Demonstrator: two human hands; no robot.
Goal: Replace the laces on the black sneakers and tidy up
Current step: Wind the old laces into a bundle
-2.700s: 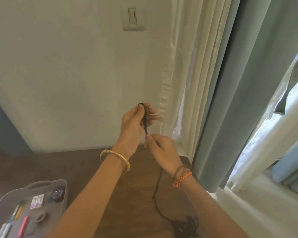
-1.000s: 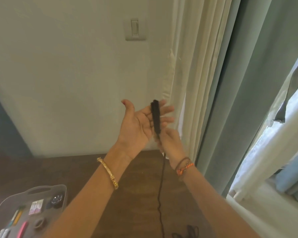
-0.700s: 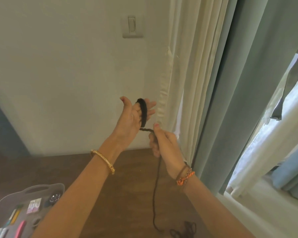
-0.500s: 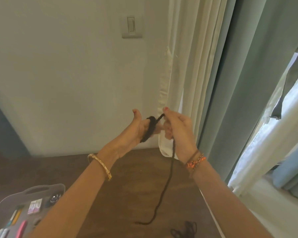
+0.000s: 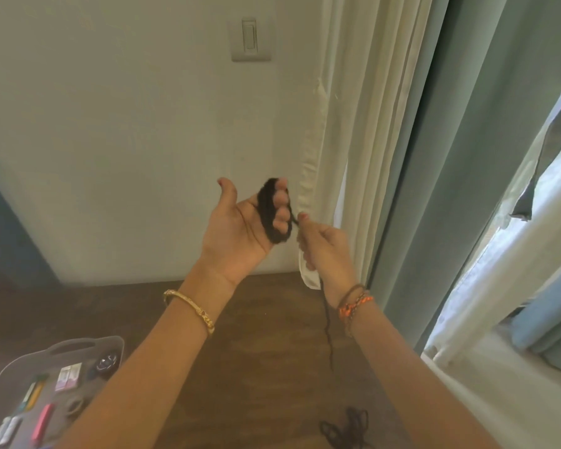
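At the far left, low down, a grey tray (image 5: 88, 343) sits on the brown floor (image 5: 266, 367), well to the left of the left hand. It holds small items, among them a pink stick, a yellow-green stick and a small white packet; what they are cannot be told.

Right of the tray, the left forearm rises with a gold bangle (image 5: 190, 308) around the wrist. The left hand (image 5: 240, 228) is held up in front of the pale wall (image 5: 110, 140), palm turned toward the camera, thumb spread away from the fingers. A black lace (image 5: 271, 212) is wound in a thick band of loops around the four fingers, which are slightly bent with their tips showing past the band. Above the left hand, a light switch (image 5: 250, 38) is set in the wall.

Just right of the left hand, the right hand (image 5: 324, 251) pinches the lace between thumb and fingers where a short strand leaves the coil; the other fingers are curled in. From under this hand the free end of the lace hangs down loose toward the floor. Orange and brown braided bracelets (image 5: 353, 303) circle the right wrist.

Below the right hand, a second tangle of black lace (image 5: 347, 429) lies on the floor. Right of the left hand hang a cream curtain (image 5: 363, 124) and then a grey-green curtain (image 5: 460, 157).
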